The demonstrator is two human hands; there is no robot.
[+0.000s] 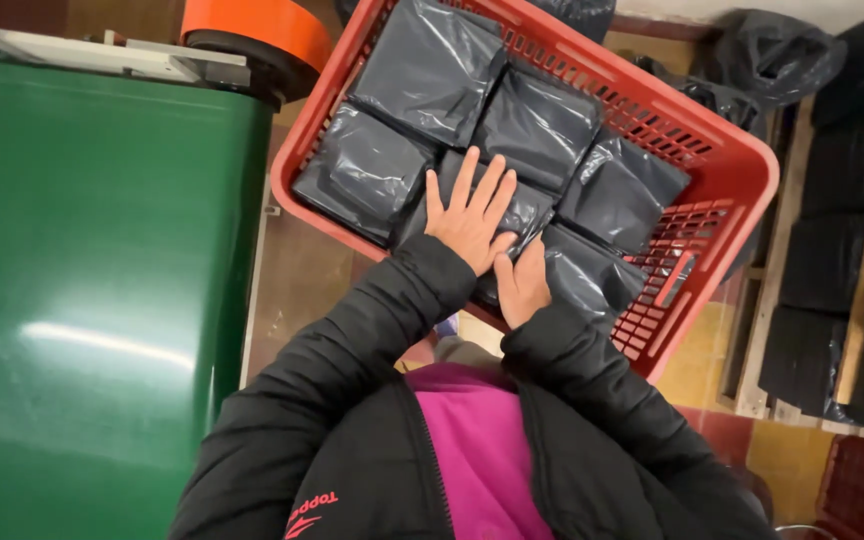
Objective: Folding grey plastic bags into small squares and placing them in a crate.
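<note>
I see dark grey plastic-wrapped packets point(537, 125) lying flat and overlapping, packed close inside a red crate point(742, 165). They are glossy and creased. My left hand point(470, 215) rests spread on the middle packet point(524, 212), and my right hand point(522, 285) touches the packet just below it.

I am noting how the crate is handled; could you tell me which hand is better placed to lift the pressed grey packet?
Probably the right hand: it curls at the grey packet's near edge, while the left hand lies flat on top.
</note>
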